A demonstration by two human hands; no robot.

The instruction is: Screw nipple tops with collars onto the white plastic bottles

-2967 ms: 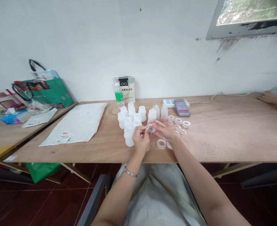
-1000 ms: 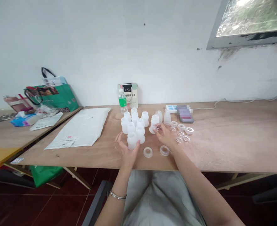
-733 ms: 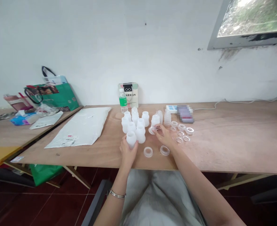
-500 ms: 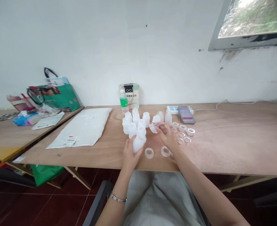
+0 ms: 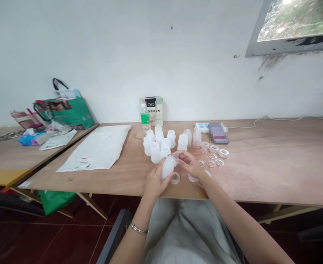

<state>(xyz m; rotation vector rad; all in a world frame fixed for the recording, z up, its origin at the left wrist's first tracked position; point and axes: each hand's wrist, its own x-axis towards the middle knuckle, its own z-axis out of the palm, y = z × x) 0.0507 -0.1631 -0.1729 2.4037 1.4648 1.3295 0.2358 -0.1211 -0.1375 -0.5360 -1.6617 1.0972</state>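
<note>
My left hand (image 5: 156, 179) is wrapped round a white translucent bottle (image 5: 168, 168), tilted with its mouth toward the right. Against that mouth, the fingers of my right hand (image 5: 187, 163) pinch a small clear plastic piece (image 5: 175, 157), partly hidden by the fingertips. Behind my hands several more white bottles (image 5: 155, 152) stand in a cluster, and another white bottle (image 5: 182, 142) stands apart to the right. Close by lie a translucent ring (image 5: 175, 178) and a second ring (image 5: 193, 178), partly covered by my right wrist.
Clear domed covers (image 5: 197, 138) stand behind my right hand, with several rings (image 5: 223, 153) to their right. A phone-like object (image 5: 218, 132) is blurred out. A water bottle (image 5: 145, 117), a paper bag (image 5: 157, 110) and a white mailer (image 5: 95, 148) lie farther off.
The bottle in my left hand has come up and right, tilting toward my right hand. My right hand has moved down and left, bringing the clear piece to the bottle's mouth.
</note>
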